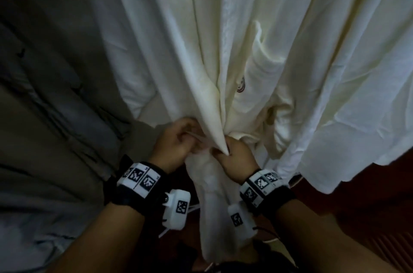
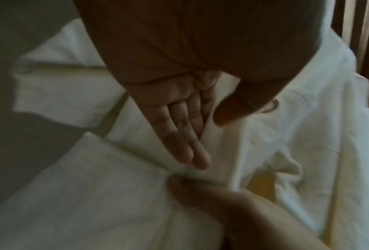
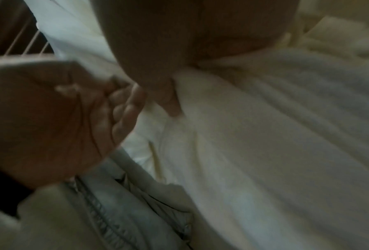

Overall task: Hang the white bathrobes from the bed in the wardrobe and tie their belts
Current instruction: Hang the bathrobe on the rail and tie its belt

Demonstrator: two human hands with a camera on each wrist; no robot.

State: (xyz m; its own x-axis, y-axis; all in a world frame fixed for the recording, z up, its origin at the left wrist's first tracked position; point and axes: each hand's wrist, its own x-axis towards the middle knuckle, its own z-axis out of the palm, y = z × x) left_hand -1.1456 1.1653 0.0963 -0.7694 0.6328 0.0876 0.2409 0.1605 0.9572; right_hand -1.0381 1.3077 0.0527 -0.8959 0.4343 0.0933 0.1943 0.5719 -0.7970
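Observation:
A white bathrobe (image 1: pixel 245 49) with a small dark emblem (image 1: pixel 241 86) hangs in front of me, its folds drawn together at waist height. My left hand (image 1: pixel 178 140) and right hand (image 1: pixel 234 156) meet at that gathered point, close together. In the left wrist view a white band that looks like the belt (image 2: pixel 145 133) is pinched between my left hand's (image 2: pixel 209 142) straight fingers and thumb. My right hand (image 3: pixel 170 94) grips bunched white cloth under its thumb; its fingers are hidden. The robe's lower part (image 1: pixel 212 210) hangs between my wrists.
A grey garment (image 1: pixel 55 116) with a zip (image 3: pixel 98 211) hangs close on the left. More white cloth (image 1: pixel 357 94) hangs on the right, over dark red-brown wood (image 1: pixel 368 201). A white wire rack (image 3: pixel 29 42) shows behind the robe.

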